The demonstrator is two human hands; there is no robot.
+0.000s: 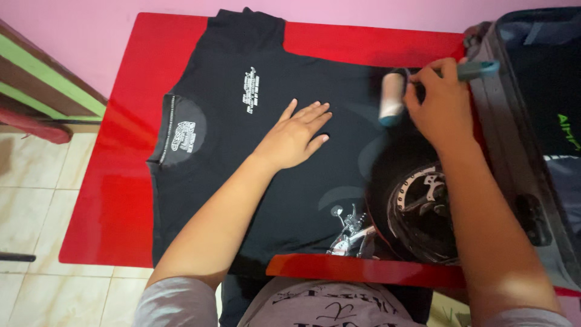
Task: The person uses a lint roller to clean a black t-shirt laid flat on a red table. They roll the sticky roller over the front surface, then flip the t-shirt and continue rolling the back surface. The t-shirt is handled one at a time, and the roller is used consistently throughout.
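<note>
Black T-shirt [254, 175]: spread flat, face up, on red table [115, 181], collar toward the left edge, hem hanging over the near edge. Lint roller [392, 97]: pale drum with teal end cap, resting on the shirt near the far right; teal handle [478, 69] pointing toward the open suitcase [532, 121].

Left hand [296, 136]: flat on the cloth at mid-chest, fingers spread wide, holding nothing, pinning the fabric. Right hand [439, 100]: closed around the roller handle.

Likely faults:
- Bunching of fabric ahead of the drum if palm pressure eases; probable on a glossy tabletop.
- Slide of the whole shirt toward the near edge, pulled by the overhanging hem.
- Knock of the handle against the suitcase rim, just beside the roller.
- Drag of the sticky drum on the printed graphic, with possible lifting of the print.

Markings:
- Small white print block [250, 91], upper chest, slanted.
- Pale round neck label [183, 136] inside the collar.
- Large motorcycle graphic [399, 212], silver and grey wheel, lower right.
- Green lettering [567, 130] on dark contents of the suitcase.
</note>
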